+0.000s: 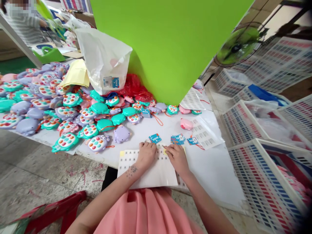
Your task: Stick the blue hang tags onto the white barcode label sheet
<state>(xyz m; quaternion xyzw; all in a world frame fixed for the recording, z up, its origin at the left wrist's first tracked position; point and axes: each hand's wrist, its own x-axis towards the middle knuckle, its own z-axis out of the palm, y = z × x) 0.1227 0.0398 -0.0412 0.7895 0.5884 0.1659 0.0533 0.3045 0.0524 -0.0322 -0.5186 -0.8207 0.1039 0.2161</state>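
Observation:
A white sheet of small printed stickers lies at the table's near edge. My left hand rests on its upper part, fingers bent together and holding the sheet. Beside it my right hand is closed in a pinch at the top row of stickers; a tiny dark-marked sticker seems to be at its fingertips, partly hidden. Just beyond my left fingers is a blue TOYS card. Several more blue cards lie past my right hand, with a smaller card on a red cord to their right.
Turtle-shaped and other animal-shaped toys are heaped on the left. A white plastic bag and red bag stand behind. Another sticker sheet and pink toy lie right. Beyond are a green panel, fan and baskets.

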